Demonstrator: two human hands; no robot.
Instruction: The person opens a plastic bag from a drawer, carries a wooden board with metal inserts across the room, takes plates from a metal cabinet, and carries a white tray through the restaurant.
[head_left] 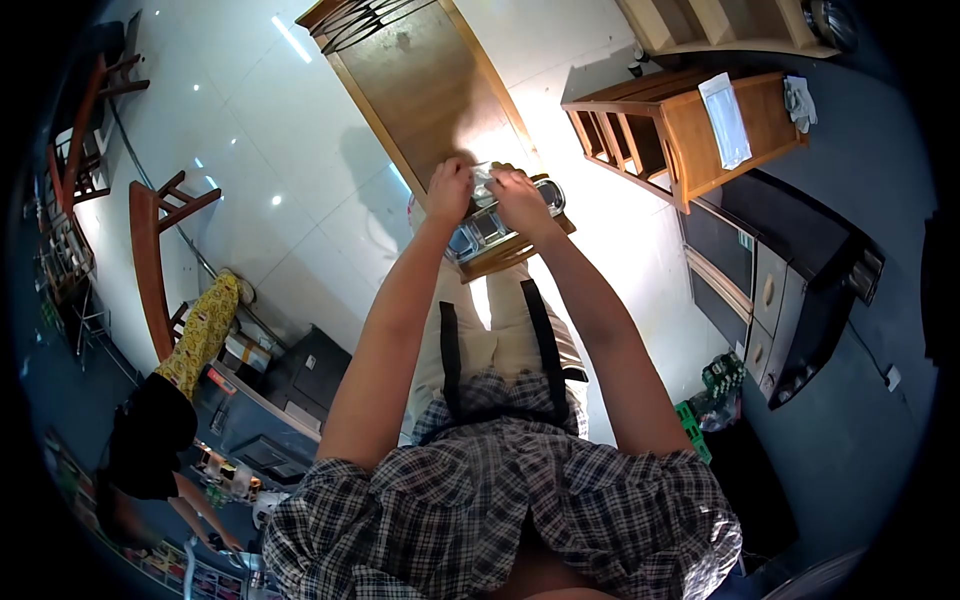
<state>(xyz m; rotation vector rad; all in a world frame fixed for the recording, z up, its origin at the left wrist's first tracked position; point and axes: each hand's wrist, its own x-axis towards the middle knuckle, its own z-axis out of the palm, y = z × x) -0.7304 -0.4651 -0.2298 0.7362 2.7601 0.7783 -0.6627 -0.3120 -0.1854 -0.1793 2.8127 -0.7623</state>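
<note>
My left hand [452, 190] and my right hand [516, 200] are close together over the near end of a long wooden table. Both have their fingers bent in a pinch. Between the fingertips is a small whitish, shiny piece [482, 180], perhaps clear film; its kind is too small to tell. Just below the hands sits a shiny metal tray with compartments [490, 228]. The right hand and wrist cover part of the tray, whose rounded end shows to the right.
The wooden table [410, 90] runs away to the upper left. At right stands a wooden cabinet [690, 130] with a white packet [726, 120] and gloves [799, 104] on it. A wooden chair [150, 260] is at left, near a person in yellow trousers [207, 330].
</note>
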